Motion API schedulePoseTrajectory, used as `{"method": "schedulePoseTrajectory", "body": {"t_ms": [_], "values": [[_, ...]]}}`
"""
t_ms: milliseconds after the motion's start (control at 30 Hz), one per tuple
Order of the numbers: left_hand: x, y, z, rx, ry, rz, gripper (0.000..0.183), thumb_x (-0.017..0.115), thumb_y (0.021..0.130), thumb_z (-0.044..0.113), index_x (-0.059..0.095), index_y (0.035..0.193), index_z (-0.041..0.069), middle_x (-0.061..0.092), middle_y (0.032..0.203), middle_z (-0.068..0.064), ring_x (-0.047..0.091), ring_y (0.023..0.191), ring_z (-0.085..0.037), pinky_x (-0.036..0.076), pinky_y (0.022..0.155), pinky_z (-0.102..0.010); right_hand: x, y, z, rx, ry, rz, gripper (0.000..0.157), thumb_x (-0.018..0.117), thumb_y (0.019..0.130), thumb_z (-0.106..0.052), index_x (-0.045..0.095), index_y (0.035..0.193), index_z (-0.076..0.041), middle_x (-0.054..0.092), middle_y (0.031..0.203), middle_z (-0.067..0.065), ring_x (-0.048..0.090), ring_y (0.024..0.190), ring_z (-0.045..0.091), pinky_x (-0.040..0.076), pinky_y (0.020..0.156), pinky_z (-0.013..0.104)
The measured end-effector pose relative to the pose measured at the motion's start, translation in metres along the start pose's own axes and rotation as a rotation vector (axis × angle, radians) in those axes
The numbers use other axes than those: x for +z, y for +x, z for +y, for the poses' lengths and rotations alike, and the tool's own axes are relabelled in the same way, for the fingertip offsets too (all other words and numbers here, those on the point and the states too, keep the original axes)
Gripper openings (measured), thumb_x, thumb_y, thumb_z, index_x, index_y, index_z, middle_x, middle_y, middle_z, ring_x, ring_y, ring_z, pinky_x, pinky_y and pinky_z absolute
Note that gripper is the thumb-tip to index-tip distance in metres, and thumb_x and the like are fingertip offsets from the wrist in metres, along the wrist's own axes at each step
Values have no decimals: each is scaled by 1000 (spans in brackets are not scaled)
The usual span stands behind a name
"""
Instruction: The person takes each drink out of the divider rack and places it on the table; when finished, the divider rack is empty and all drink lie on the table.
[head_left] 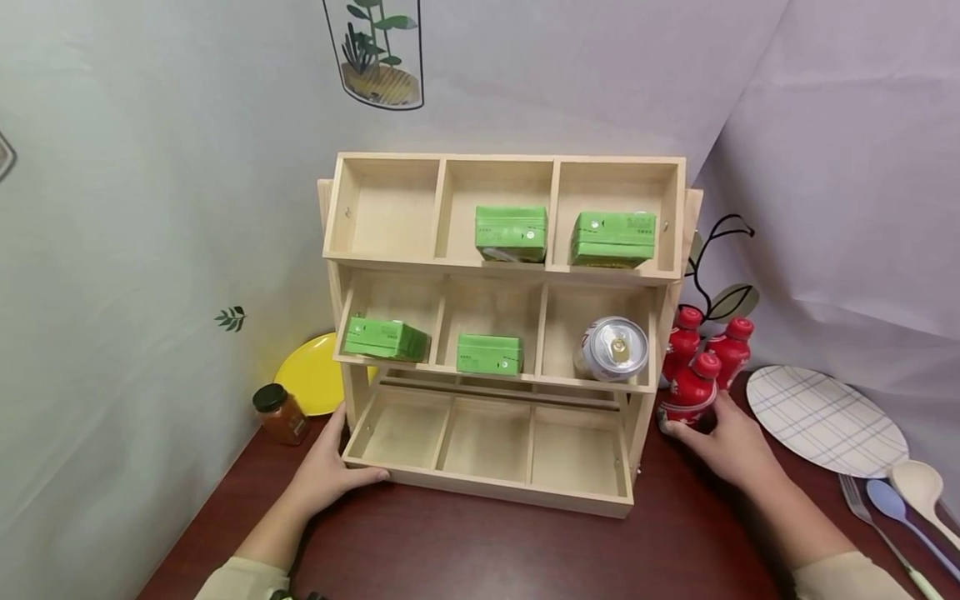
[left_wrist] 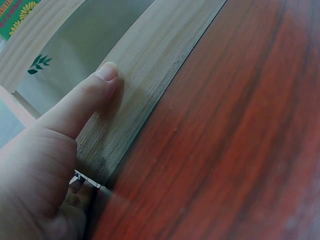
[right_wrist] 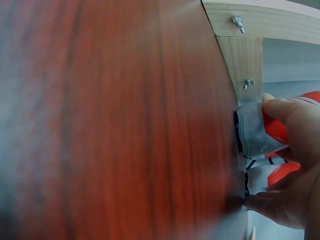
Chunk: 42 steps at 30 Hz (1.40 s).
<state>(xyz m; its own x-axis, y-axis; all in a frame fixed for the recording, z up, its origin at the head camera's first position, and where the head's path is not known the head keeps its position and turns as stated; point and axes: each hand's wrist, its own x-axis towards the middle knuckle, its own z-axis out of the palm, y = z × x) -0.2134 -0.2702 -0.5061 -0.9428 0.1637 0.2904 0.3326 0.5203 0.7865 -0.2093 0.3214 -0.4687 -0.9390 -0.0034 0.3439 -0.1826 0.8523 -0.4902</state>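
A three-tier wooden display rack (head_left: 487,479) stands on the table. My left hand (head_left: 324,473) holds its lower left corner, thumb on the front board (left_wrist: 145,75) and the other fingers round the side. Three red bottles with red caps stand close together right of the rack. My right hand (head_left: 731,442) grips the front red bottle (head_left: 692,392) low down, its thumb on the bottle's grey lower part (right_wrist: 252,130). In the right wrist view, the lower fingers lie by a second bottle (right_wrist: 259,179); whether they hold it too is unclear.
Green boxes (head_left: 512,232) sit in the upper and middle tiers, with a can (head_left: 617,348) at middle right. A yellow plate (head_left: 307,375) and brown jar (head_left: 281,415) stand left. A checked plate (head_left: 825,421), fork (head_left: 855,500), blue spoon (head_left: 885,497) and beige spoon (head_left: 918,483) lie right.
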Motion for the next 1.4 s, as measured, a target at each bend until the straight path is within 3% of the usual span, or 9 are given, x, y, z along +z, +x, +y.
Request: {"method": "schedulePoseTrajectory", "body": {"t_ms": [200, 367, 633, 867, 1033, 1400], "values": [[0, 0, -1, 7, -4, -1, 127, 95, 54, 37, 16, 154, 35, 35, 149, -1, 41, 127, -20, 31, 96, -13, 1, 6, -1, 25, -14, -14, 78, 77, 79, -48, 46, 132, -2, 52, 122, 32, 54, 102, 54, 42, 81, 64], [0, 0, -1, 3, -10, -2, 127, 95, 54, 36, 16, 154, 35, 35, 149, 1, 41, 127, -19, 32, 96, -13, 4, 11, 0, 51, -30, -33, 85, 75, 79, -51, 42, 138, 1, 38, 133, 43, 43, 113, 61, 38, 86, 68], [-3, -1, 0, 19, -1, 4, 127, 95, 54, 37, 16, 154, 34, 35, 149, -1, 41, 127, -21, 31, 96, -13, 9, 19, -3, 75, -26, -24, 84, 73, 80, -55, 44, 135, 1, 45, 125, 39, 50, 103, 59, 41, 81, 66], [-1, 0, -2, 8, 7, -5, 127, 95, 54, 38, 15, 154, 36, 34, 150, 1, 40, 128, -19, 30, 97, -13, 12, 23, -6, 145, -44, -46, 86, 68, 82, -59, 43, 135, 3, 46, 127, 41, 43, 113, 61, 39, 84, 68], [0, 1, -2, -5, 5, -9, 128, 95, 54, 37, 15, 153, 37, 33, 150, 3, 39, 128, -17, 30, 97, -15, 19, 17, -6, 205, 0, 7, 77, 68, 83, -57, 48, 130, 2, 57, 115, 34, 54, 101, 54, 44, 80, 62], [-1, 0, -1, 2, 3, -5, 127, 95, 54, 36, 15, 153, 37, 34, 150, 2, 40, 128, -19, 31, 97, -16, 39, 7, -7, 276, 80, 169, 70, 68, 85, -54, 49, 132, -5, 61, 114, 29, 56, 100, 51, 43, 81, 61]]}}
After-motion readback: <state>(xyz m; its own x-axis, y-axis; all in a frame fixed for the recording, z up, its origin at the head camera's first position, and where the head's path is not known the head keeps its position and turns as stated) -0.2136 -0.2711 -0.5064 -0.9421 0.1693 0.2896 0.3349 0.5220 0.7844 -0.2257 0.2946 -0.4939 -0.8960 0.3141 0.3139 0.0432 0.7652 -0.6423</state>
